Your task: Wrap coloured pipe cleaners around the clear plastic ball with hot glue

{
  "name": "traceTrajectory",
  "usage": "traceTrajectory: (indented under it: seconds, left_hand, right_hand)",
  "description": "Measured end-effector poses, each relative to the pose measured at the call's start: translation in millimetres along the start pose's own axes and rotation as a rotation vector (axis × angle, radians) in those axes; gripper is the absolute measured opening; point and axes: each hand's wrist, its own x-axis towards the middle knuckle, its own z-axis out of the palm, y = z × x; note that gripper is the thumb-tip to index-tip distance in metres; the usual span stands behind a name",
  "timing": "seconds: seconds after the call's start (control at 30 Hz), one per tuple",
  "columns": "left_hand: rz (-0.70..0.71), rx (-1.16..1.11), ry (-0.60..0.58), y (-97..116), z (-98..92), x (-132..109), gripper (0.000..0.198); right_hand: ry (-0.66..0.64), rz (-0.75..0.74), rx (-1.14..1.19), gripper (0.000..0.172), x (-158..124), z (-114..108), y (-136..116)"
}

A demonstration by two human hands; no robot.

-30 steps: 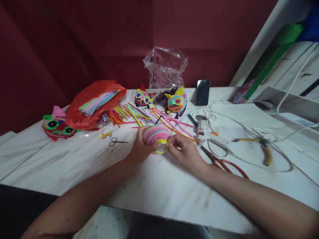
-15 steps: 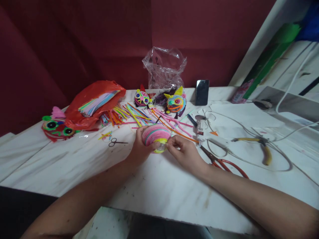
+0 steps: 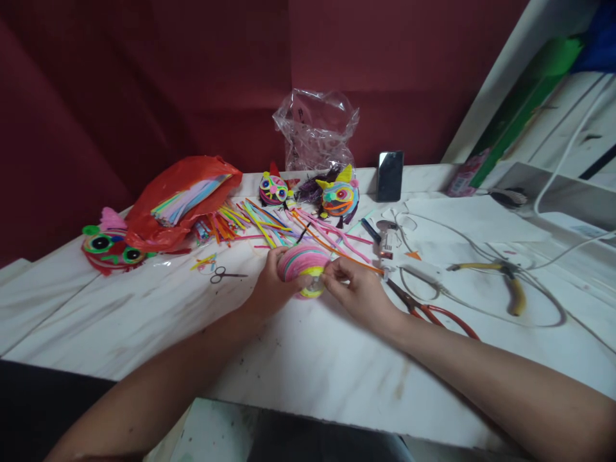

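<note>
A round ball [image 3: 304, 260] wrapped in pink, green and yellow pipe cleaners is held just above the white marbled table. My left hand [image 3: 275, 282] grips its left side, with the thumb on the front near the yellow ring. At the ball's right side my right hand [image 3: 350, 282] has thumb and forefinger pinched together beside a pale uncovered spot; what lies between the fingertips is too small to make out. Behind the ball lie loose pipe cleaners [image 3: 264, 221] in many colours.
Decorated animal heads [image 3: 111, 247] stand by a red plastic bag [image 3: 180, 199] and at the back. Small scissors [image 3: 227, 275] lie left. On the right are a glue gun [image 3: 418, 273], red-handled shears [image 3: 433, 316], yellow-handled pliers [image 3: 513, 289], looped cables and an upright phone [image 3: 389, 177].
The ball has turned slightly in my left hand, and its yellow ring has shifted a little. My right hand stays pinched at its side. The view has moved slightly.
</note>
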Motion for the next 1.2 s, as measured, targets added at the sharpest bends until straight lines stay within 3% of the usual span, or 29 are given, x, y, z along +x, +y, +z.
traceTrajectory:
  seconds: [0.23,0.43,0.7,0.93,1.2]
  left_hand:
    - [0.033,-0.067,0.075,-2.0,1.6,1.2,0.075]
    - [0.002,-0.066,0.055,3.4,2.5,-0.2,0.080]
    - [0.012,-0.027,0.037,-4.8,2.7,0.6,0.078]
    - [-0.057,-0.161,0.068,-2.2,3.3,1.2,0.075]
    - [0.007,-0.156,0.052,-4.5,3.4,0.9,0.075]
  right_hand:
    - [0.025,0.009,0.007,0.010,0.5,-1.2,-1.4]
    - [0.020,0.011,0.018,0.010,-0.2,-0.8,-0.4]
    - [0.013,0.005,0.014,0.009,-0.8,1.6,2.8]
    - [0.022,0.021,0.041,0.009,-0.6,2.0,1.8]
    - [0.031,0.015,0.022,0.011,-0.7,0.2,-0.4]
